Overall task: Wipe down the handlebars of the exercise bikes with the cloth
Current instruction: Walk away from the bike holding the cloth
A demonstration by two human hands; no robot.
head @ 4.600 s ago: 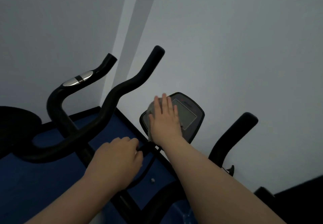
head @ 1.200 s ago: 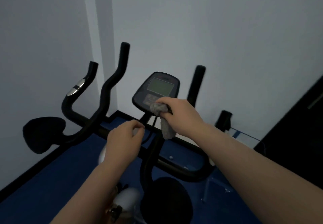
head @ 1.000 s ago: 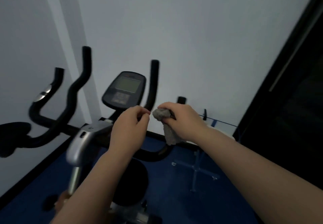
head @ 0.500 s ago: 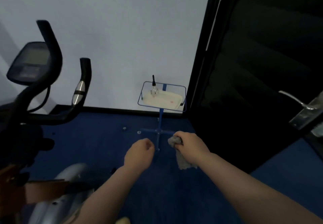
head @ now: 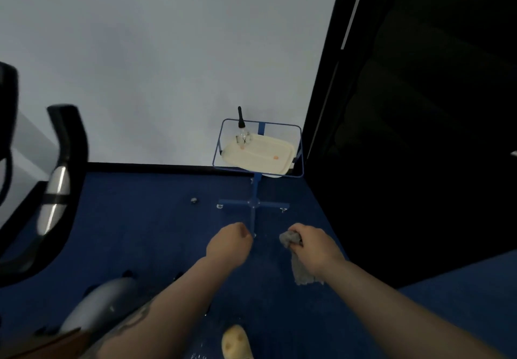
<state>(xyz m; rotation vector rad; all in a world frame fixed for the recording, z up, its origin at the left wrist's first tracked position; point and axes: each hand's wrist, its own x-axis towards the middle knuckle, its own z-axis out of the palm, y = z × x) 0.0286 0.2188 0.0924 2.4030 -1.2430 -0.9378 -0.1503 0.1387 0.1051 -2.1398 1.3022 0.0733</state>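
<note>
My right hand (head: 314, 248) grips a crumpled grey cloth (head: 299, 266), whose loose end hangs below the fist. My left hand (head: 230, 245) is a closed fist beside it and holds nothing. Both hands hover over the blue floor, away from the bike. At the left edge stands a black handlebar (head: 60, 168) of the exercise bike with a silver sensor strip; it is blurred and partly cut off. The bike's grey body (head: 98, 305) shows at the lower left.
A blue wire stand (head: 257, 190) against the white wall carries a cream tray (head: 258, 157) with a small spray bottle (head: 242, 132). A dark doorway (head: 419, 134) fills the right side. A yellow shoe (head: 236, 343) shows at the bottom.
The view swung right, away from the bike's console and handlebars, toward the stand and doorway. Both hands came off the bike and dropped lower; the right one kept the cloth.
</note>
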